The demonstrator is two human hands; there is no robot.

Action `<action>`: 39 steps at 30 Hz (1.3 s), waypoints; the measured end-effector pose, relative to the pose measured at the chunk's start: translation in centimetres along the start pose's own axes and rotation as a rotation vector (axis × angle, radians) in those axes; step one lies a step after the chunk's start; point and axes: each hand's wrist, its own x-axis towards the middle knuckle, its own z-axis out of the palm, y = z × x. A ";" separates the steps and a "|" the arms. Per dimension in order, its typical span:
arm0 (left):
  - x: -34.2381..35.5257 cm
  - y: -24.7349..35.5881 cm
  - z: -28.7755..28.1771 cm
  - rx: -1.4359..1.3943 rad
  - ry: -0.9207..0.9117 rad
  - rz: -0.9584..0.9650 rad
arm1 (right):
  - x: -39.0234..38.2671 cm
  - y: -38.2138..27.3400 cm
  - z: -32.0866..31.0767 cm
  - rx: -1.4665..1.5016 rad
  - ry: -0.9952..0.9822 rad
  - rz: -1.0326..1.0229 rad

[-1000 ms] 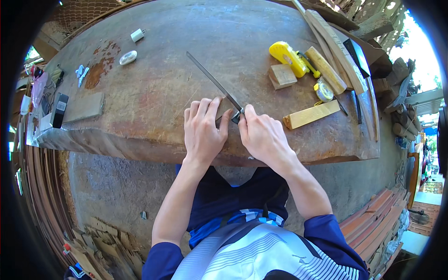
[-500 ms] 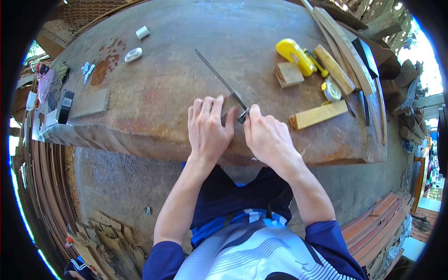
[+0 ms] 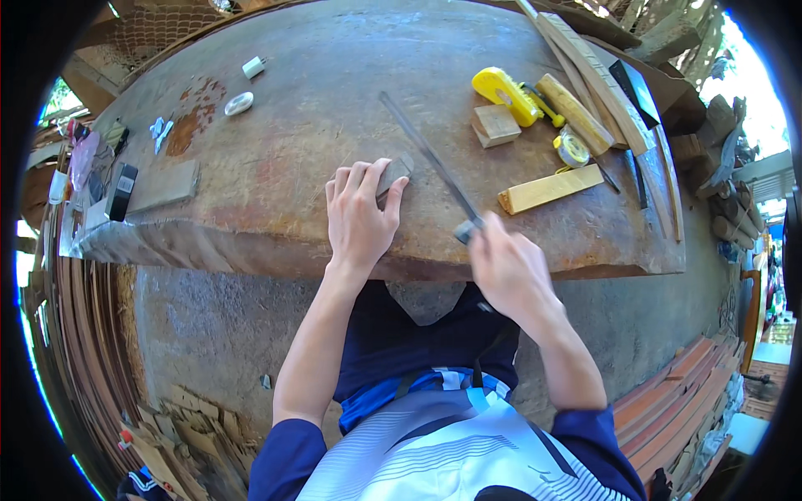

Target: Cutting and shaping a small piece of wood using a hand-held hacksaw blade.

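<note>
My right hand [image 3: 514, 265] grips the handle end of a long, narrow, dark metal blade [image 3: 430, 159], somewhat smeared by motion. The blade slants up and to the left over the wooden table [image 3: 276, 167], with a small dark block at its base beside my fingers. My left hand [image 3: 359, 209] rests on the table near its front edge. Its fingers and thumb lie around a flat grey piece [image 3: 399, 174], perhaps stone, which shows between them. The blade is apart from that piece, to its right. My palm hides part of the grey piece.
To the right lie a wooden stick [image 3: 551, 189], a wood block [image 3: 496, 125], a yellow plastic tool [image 3: 508, 93], a tape measure [image 3: 571, 149] and long strips [image 3: 597, 79]. At left are a white adapter [image 3: 253, 67], a white coil [image 3: 239, 103] and a black box [image 3: 122, 192].
My right hand has moved right and slightly nearer with the blade, away from my left hand. The left hand has shifted a little left, and more of the grey piece shows.
</note>
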 end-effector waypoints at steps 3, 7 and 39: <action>0.2 0.4 0.3 -0.024 -0.006 -0.010 | 4.6 0.0 3.3 -0.029 0.007 -0.057; 0.5 0.3 0.1 -0.028 0.004 -0.018 | 6.0 -1.6 3.4 -0.051 -0.068 -0.059; 0.2 0.2 -0.5 -0.036 -0.001 0.068 | 5.5 -2.7 2.9 -0.210 -0.088 -0.055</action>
